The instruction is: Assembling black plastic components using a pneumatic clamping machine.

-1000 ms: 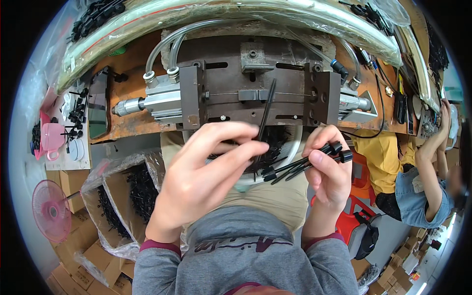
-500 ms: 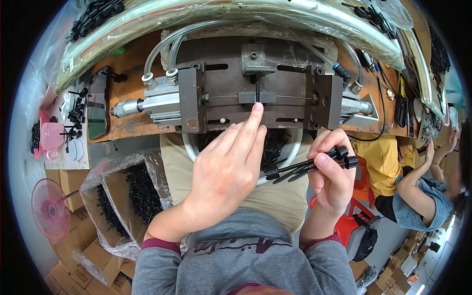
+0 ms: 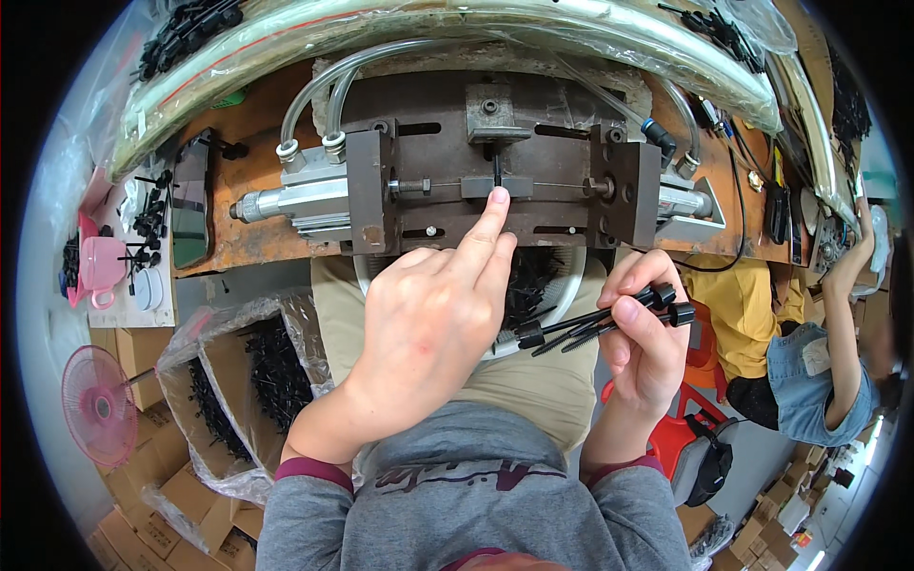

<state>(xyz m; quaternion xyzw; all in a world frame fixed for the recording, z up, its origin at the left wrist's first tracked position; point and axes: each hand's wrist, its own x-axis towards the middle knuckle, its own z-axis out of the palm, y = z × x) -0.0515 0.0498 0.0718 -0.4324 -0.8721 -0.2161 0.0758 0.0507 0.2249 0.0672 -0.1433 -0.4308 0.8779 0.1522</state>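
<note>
Right now the left hand is up at the metal press fixture, index finger stretched out, other fingers loosely curled, holding nothing. Fingertip touches the small black plastic piece standing upright in the fixture's centre slot, just below the top block. Right hand is lower and to the right, near the lap, closed around a bundle of black plastic pins; their capped heads stick out past the thumb, the thin ends point left toward the left hand. Fixture sits on a rusty orange bench, with a silver pneumatic cylinder on its left side and clear hoses looping up from it. White ring-shaped bowl of black parts sits on the lap, mostly hidden behind the left hand. Plastic-lined cardboard boxes of more black parts stand at lower left, pink fan beside them. Another person in a yellow shirt sits at right.
</note>
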